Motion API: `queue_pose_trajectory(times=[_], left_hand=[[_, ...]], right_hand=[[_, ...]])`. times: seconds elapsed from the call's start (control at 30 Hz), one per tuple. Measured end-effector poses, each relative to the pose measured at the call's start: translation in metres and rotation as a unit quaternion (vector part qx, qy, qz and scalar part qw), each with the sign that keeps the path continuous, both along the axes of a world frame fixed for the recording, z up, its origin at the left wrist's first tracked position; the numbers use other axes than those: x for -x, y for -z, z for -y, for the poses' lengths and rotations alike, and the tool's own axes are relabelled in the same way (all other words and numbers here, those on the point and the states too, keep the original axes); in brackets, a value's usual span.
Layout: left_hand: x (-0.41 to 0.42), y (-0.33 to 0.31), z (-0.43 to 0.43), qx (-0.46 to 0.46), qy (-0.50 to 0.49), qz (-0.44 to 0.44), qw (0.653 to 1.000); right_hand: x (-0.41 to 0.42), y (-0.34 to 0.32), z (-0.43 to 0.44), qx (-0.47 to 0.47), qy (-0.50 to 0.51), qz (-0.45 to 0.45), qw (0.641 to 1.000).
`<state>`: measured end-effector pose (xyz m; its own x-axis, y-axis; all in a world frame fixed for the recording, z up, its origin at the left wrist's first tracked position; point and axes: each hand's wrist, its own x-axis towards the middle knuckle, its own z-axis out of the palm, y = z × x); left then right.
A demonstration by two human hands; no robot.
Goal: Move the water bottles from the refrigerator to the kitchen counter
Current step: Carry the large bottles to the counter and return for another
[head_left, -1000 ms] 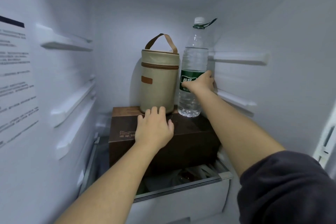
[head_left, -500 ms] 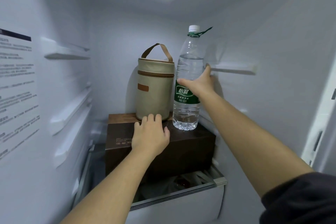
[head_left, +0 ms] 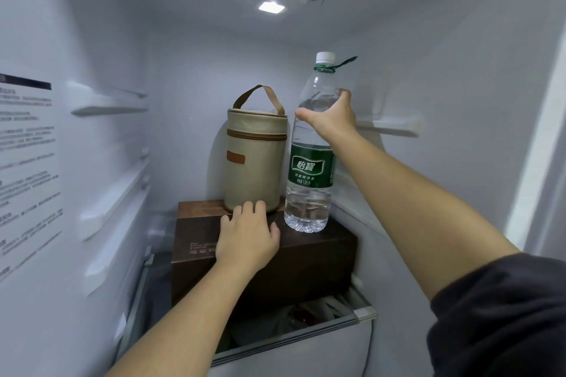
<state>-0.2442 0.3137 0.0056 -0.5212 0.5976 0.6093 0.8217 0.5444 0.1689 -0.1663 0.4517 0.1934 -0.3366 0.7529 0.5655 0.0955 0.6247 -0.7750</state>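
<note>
Inside the refrigerator a tall clear water bottle (head_left: 309, 196) with a white cap and a green label stands upright on a dark brown box (head_left: 318, 251). My right hand (head_left: 332, 118) is wrapped around the bottle's upper part, above the label, thumb on the left side. My left hand (head_left: 248, 239) lies flat on top of the brown box, fingers spread, fingertips close to the base of a beige bag. No other bottle is visible.
A beige cylindrical zip bag (head_left: 255, 162) with a brown strap stands on the box just left of the bottle. White shelf rails line the left wall (head_left: 107, 101) and right wall (head_left: 389, 128). A drawer (head_left: 294, 343) with dark contents sits open below the box.
My right hand has slid up the bottle from the label to the part above it. The bottle still rests on the box. My left hand stays on the box.
</note>
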Motion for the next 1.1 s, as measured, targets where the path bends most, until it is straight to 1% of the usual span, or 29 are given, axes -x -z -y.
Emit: queue_pose_trajectory(times=[0.17,0.2,0.23,0.27,0.33,0.37,0.4,0.47,0.6,0.7,0.87,0.97,1.03,1.1], left_hand=[[-0.003,-0.002,0.004,-0.008,0.006,0.009,1.0],[-0.004,-0.002,0.005,-0.029,0.01,0.022,0.999],[-0.005,-0.003,0.005,-0.075,0.017,0.059,0.995],[-0.007,-0.007,0.005,-0.147,0.029,0.121,0.981],[-0.014,-0.017,0.002,-0.286,0.082,0.245,0.923],[-0.018,-0.022,-0.001,-0.322,0.126,0.278,0.896],[-0.023,-0.026,-0.005,-0.331,0.168,0.29,0.882],[-0.032,-0.033,-0.012,-0.312,0.233,0.305,0.869],[-0.038,-0.042,-0.03,-0.258,0.266,0.327,0.869],[-0.039,-0.036,-0.045,-0.255,0.305,0.356,0.846],[-0.036,-0.023,-0.054,-0.293,0.311,0.355,0.831],[-0.037,-0.02,-0.056,-0.308,0.297,0.355,0.831],[-0.037,-0.02,-0.058,-0.311,0.302,0.355,0.828],[-0.036,-0.018,-0.058,-0.317,0.31,0.35,0.825]], right_hand=[[-0.016,-0.001,0.011,0.019,-0.054,0.001,0.998],[-0.018,-0.001,0.012,0.02,-0.063,0.002,0.998],[-0.018,0.0,0.013,0.017,-0.066,0.001,0.998],[-0.019,0.0,0.014,0.011,-0.063,0.0,0.998],[-0.018,0.001,0.015,0.008,-0.055,0.002,0.998],[-0.018,0.001,0.015,0.01,-0.054,0.004,0.998],[-0.017,0.002,0.015,0.011,-0.055,0.005,0.998],[-0.014,0.003,0.016,0.006,-0.053,0.008,0.999],[-0.015,0.003,0.015,0.006,-0.047,0.006,0.999],[-0.017,0.003,0.014,0.009,-0.053,0.0,0.999],[-0.015,0.006,0.011,-0.001,-0.05,0.003,0.999],[-0.018,0.003,0.008,-0.008,-0.057,0.029,0.998],[-0.022,-0.005,0.008,0.004,-0.074,0.046,0.996],[-0.023,-0.02,0.009,0.013,-0.076,0.035,0.996]])
